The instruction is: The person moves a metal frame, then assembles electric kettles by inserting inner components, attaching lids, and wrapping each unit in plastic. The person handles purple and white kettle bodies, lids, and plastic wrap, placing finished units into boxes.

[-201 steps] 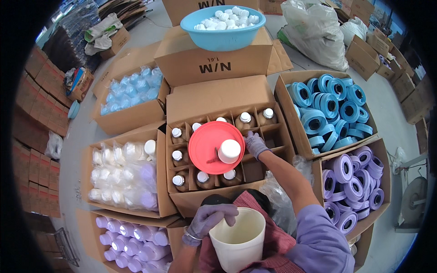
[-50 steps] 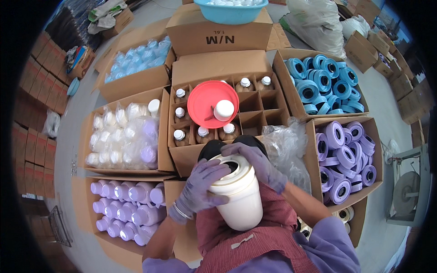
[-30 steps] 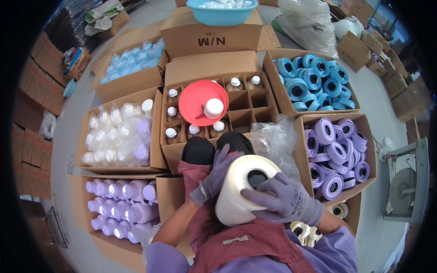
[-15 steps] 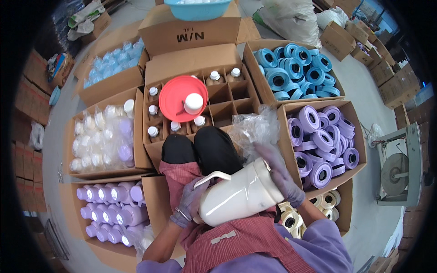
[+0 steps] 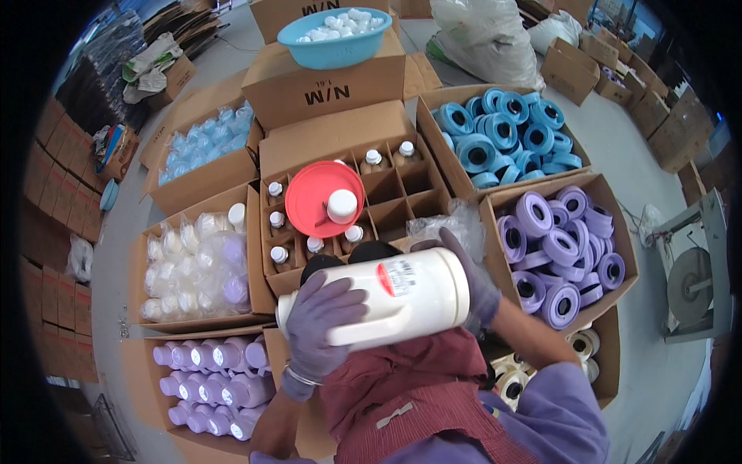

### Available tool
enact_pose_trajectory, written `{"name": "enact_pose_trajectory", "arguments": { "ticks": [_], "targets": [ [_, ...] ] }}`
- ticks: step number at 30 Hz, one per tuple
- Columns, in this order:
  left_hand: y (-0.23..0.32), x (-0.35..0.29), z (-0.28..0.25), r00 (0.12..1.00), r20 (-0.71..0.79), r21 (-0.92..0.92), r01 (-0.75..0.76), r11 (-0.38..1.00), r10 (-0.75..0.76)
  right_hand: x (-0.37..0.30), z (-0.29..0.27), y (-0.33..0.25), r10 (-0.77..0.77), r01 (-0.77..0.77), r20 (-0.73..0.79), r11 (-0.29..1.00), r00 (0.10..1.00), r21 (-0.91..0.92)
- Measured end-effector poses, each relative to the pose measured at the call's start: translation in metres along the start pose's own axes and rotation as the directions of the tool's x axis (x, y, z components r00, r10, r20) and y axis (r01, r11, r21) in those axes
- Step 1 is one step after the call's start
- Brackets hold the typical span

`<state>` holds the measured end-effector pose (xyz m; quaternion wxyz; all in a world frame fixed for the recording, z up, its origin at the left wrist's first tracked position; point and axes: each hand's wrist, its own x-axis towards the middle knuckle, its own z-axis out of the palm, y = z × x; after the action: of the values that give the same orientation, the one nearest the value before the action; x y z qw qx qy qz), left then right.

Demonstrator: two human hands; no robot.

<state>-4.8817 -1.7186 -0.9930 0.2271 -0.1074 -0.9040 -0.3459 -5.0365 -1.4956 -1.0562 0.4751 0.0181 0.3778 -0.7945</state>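
A cream-white jug body (image 5: 394,309) with a handle lies level across my lap, held between both hands. Its handle is turned toward me, and a red and white label shows on its upper side. My left hand (image 5: 325,317) wraps over the left end, fingers spread on the shell beside the handle. At the wide right end, my right hand (image 5: 470,282) clasps the rim, its fingers partly hidden behind it. Both hands wear thin greyish-purple gloves. Beyond the jug, a red dish (image 5: 313,193) with a white cap (image 5: 342,206) on it rests on a divided carton (image 5: 413,179).
White-capped bottles stand in the divided carton. Cartons at the right hold blue rings (image 5: 495,124), purple rings (image 5: 560,240) and cream rings (image 5: 510,384). At the left are wrapped white parts (image 5: 185,255) and purple jugs (image 5: 232,387). A blue basin (image 5: 332,52) stands at the back.
The jug has been lifted and rolled, bringing its label into sight and its handle to the near side. My left hand has shifted onto its upper side. The view has tilted up.
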Motion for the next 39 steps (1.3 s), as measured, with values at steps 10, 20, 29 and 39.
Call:
{"name": "enact_pose_trajectory", "arguments": {
  "ticks": [10,20,29,39],
  "targets": [
    [-0.019,0.004,-0.003,1.0,-0.007,0.045,-0.025,0.999,0.025,0.024,0.008,-0.016,0.117,-0.121,-0.14,0.992,0.983,-0.023],
    [-0.021,0.011,-0.009,0.999,0.023,0.082,-0.035,0.996,0.033,0.047,0.001,-0.015,0.143,-0.145,0.066,0.989,0.987,0.024],
    [-0.031,0.003,-0.005,0.995,-0.082,0.015,0.059,0.998,-0.058,0.034,0.033,-0.028,0.068,-0.071,-0.05,0.996,0.996,-0.055],
    [-0.037,-0.008,-0.006,0.828,-0.235,-0.371,0.408,0.834,-0.509,0.069,0.032,-0.019,-0.233,0.318,0.239,0.842,0.943,-0.435]
  ]
}}
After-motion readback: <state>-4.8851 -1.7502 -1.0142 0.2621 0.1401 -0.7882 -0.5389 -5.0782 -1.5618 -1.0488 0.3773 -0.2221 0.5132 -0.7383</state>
